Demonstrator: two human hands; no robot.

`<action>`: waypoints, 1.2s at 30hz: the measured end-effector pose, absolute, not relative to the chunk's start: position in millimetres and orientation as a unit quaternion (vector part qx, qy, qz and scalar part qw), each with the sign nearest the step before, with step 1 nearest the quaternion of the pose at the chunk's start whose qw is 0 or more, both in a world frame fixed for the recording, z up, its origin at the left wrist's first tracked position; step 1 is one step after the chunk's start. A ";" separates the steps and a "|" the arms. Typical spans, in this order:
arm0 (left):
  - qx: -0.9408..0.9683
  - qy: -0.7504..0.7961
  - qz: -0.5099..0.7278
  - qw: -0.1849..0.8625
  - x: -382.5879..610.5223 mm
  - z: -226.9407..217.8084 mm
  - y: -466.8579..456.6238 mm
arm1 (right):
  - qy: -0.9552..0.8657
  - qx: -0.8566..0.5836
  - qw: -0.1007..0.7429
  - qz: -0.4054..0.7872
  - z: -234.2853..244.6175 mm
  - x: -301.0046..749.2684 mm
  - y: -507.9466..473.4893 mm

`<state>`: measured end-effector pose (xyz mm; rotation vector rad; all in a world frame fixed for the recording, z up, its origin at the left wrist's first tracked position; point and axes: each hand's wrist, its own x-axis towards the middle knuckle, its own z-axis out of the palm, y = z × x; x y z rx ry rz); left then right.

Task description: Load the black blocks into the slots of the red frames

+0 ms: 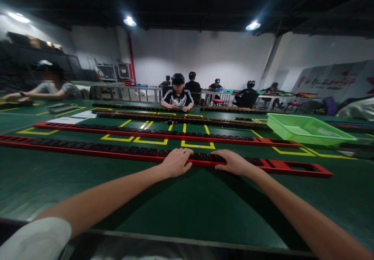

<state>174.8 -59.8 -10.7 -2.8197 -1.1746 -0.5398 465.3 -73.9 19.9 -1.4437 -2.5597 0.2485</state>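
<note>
A long red frame lies across the green table in front of me, with a row of black square pieces set along it. My left hand grips this frame near its middle, fingers bent over the top and thumb at the near edge. A short way to the right, my right hand has the same frame between thumb and curled fingers. A few black pieces show between the two hands. What lies right under the fingertips is hidden.
Behind it runs a second red frame with black pieces. Farther back are dark brown strips and yellow tape marks. A green basket stands at right, white paper at left. A co-worker sits opposite, another person at left.
</note>
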 end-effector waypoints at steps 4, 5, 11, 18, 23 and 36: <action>-0.907 -0.374 -0.192 0.018 174.1 -13.0 -58.4 | -0.860 -0.493 0.096 0.086 19.5 465.5 -73.6; -0.908 -0.371 -0.194 0.019 174.0 -13.4 -58.1 | -0.859 -0.495 0.096 0.087 19.5 465.6 -73.6; -0.912 -0.363 -0.189 0.022 173.5 -12.6 -58.2 | -0.860 -0.493 0.097 0.086 17.4 466.8 -71.5; -0.913 -0.361 -0.190 0.016 173.5 -10.6 -59.0 | -0.862 -0.491 0.093 0.083 17.4 466.8 -71.6; -0.912 -0.363 -0.191 0.029 173.7 -10.8 -60.0 | -0.866 -0.484 0.097 0.083 15.6 467.9 -69.3; -0.915 -0.354 -0.185 0.050 173.8 -15.0 -58.1 | -0.877 -0.464 0.102 0.063 18.0 461.3 -76.5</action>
